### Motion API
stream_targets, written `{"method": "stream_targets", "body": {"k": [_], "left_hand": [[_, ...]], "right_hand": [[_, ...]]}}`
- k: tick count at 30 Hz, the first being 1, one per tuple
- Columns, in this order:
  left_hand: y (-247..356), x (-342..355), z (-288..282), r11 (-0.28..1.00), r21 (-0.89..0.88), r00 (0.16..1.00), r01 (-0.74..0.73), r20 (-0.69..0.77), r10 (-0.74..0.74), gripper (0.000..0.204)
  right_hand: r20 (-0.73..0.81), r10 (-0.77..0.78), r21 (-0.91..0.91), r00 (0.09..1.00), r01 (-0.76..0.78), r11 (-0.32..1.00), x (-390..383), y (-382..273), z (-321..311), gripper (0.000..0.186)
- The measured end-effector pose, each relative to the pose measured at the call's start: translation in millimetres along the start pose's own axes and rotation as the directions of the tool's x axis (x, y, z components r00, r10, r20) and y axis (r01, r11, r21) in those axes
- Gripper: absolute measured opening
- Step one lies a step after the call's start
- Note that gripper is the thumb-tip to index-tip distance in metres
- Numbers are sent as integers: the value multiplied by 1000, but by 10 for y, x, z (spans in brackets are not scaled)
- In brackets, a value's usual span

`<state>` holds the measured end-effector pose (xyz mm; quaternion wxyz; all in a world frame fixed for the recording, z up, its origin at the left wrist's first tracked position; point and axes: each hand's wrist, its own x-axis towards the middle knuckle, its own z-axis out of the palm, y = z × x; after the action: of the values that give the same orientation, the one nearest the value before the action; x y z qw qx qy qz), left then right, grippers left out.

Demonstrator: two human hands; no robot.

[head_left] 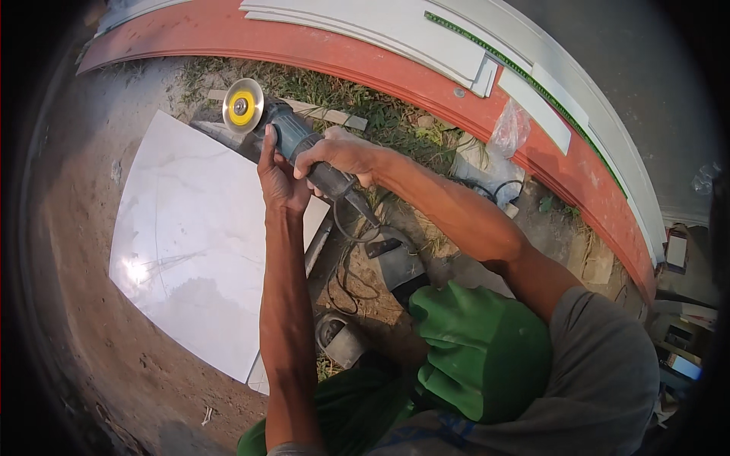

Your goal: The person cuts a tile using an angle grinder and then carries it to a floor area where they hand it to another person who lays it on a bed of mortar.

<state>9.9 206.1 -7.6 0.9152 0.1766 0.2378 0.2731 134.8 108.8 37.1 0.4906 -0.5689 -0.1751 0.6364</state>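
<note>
An angle grinder [293, 134] is held up in both hands, over the far edge of a large white glossy tile [194, 235]. Its thin cutting disc [242, 107] with a yellow centre points to the far left. My right hand [346, 156] wraps round the rear of the grinder's body from above. My left hand [284, 185] grips the body from the near side, palm up, with its fingers partly behind the tool. From the rear handle a dark cord [340, 228] loops down. A faint dark line runs across the tile, and the disc is apart from its surface.
Sandals with feet in them [399, 266] stand right of the tile, beside loose cord. Beyond lie a wooden strip [327, 114], grass [365, 91] and a red ledge [334, 61] bearing white panels [372, 26]. Crumpled clear plastic [511, 129] rests on the ledge. A green cap [483, 353] fills the lower right.
</note>
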Motion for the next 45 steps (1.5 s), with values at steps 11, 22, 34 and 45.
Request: {"method": "stream_targets", "body": {"k": [11, 22, 34, 45], "left_hand": [[-345, -163, 55, 974, 147, 983, 171, -88, -159, 51], [-924, -297, -350, 917, 341, 973, 206, -170, -155, 39], [-1728, -728, -363, 739, 550, 898, 388, -45, -438, 86], [-2175, -1651, -27, 106, 946, 711, -307, 302, -635, 77]], "right_hand": [[33, 116, 147, 993, -120, 982, -368, 231, -306, 30], [-366, -113, -683, 924, -184, 707, -477, 892, -471, 51], [-348, -326, -731, 879, -37, 682, -410, 536, -1037, 49], [-419, -202, -764, 885, -224, 605, -175, 1044, -1302, 50]]}}
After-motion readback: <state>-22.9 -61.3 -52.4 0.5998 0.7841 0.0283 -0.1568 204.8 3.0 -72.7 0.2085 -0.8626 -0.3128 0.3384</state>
